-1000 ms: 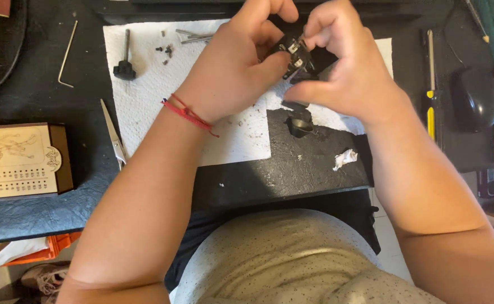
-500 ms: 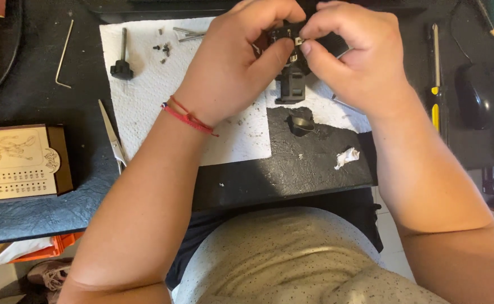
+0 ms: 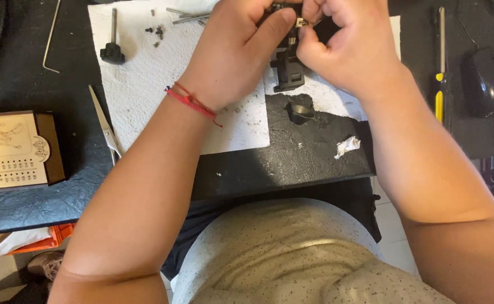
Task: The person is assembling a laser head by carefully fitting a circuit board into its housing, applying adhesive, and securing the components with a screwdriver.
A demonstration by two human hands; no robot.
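Note:
Both my hands meet at the top middle over a white paper towel [image 3: 145, 84]. My left hand [image 3: 233, 53], with a red string bracelet at the wrist, grips a small black mechanical part [image 3: 287, 70] from the left. My right hand [image 3: 351, 48] pinches the same part from the right, fingers curled at its top end. The lower end of the part hangs free below my fingers. Just beneath it, a small dark round piece [image 3: 300, 111] lies on the black mat [image 3: 292, 160].
A black T-handle tool [image 3: 112, 48], tiny screws [image 3: 156, 31] and metal pins [image 3: 186, 15] lie on the towel. Tweezers [image 3: 105, 128] rest at its left edge, with a hex key [image 3: 49, 39] and a wooden box [image 3: 13, 149] further left. A yellow-handled screwdriver [image 3: 439, 67], a black mouse [image 3: 488, 79] and a crumpled paper scrap [image 3: 347, 147] are on the right.
Both hands have shifted up toward the top of the view with the black part, which has turned more upright. The things on the table have not moved.

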